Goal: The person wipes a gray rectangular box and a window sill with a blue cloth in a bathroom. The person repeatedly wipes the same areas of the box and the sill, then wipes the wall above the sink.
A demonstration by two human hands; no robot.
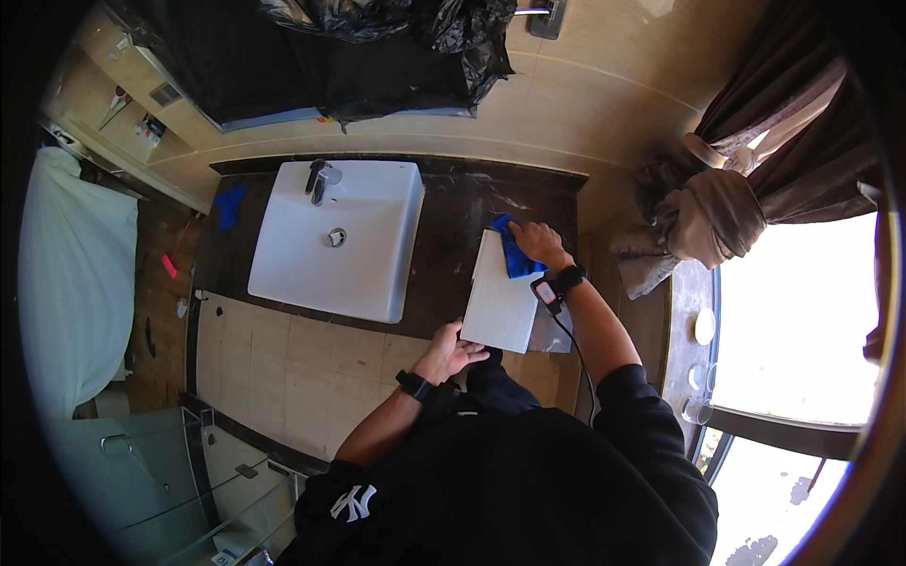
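My right hand point(539, 244) presses a blue cloth point(520, 255) onto the top of a pale, flat rectangular board or box point(499, 304); which of the two it is, I cannot tell. The pale object lies at the right end of the dark stone countertop point(442, 262), its near end close to the counter's front edge. Beneath its lower left corner is my left hand point(453, 352), palm upward with the fingers spread; some fingers are partly hidden, and whether they grip it is unclear. Left of it stands a white rectangular washbasin point(361, 262) with a chrome faucet point(322, 182).
A second blue cloth point(228, 207) lies on the counter's left end. Black plastic sheeting point(283, 71) covers the wall above. Knotted brown curtains point(722, 212) hang at the right, by a window ledge point(690, 304) with glasses. A glass shower enclosure point(134, 467) stands lower left.
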